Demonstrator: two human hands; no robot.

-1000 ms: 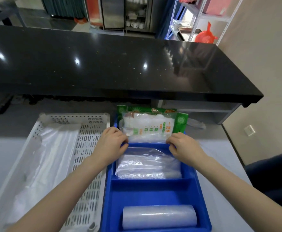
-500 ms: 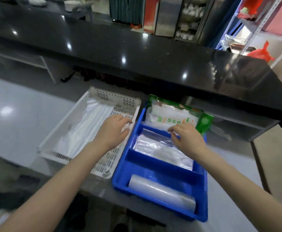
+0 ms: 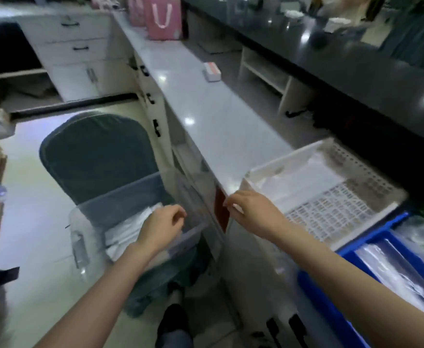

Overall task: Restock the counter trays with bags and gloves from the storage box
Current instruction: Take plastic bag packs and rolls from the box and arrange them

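Observation:
A clear plastic storage box (image 3: 120,204) stands on a green chair beside the counter, with white packets (image 3: 130,229) inside. My left hand (image 3: 160,227) hovers just over those packets, fingers loosely curled and empty. My right hand (image 3: 251,212) hangs at the counter's front edge, empty, just left of the white perforated tray (image 3: 331,204). Clear bags (image 3: 306,182) lie in that tray. The blue tray (image 3: 371,237) sits at the far right with clear bags (image 3: 407,267) in it.
The green chair (image 3: 97,156) carries the box. A grey counter (image 3: 205,109) runs back under a black upper counter (image 3: 356,59). A small white and red box (image 3: 212,71) and a pink gift bag (image 3: 163,18) rest further along. White drawers (image 3: 75,46) stand at the back left.
My view has swung left from the trays to the storage box. Both hands left the blue tray; the left moved down over the box, the right to the counter's edge.

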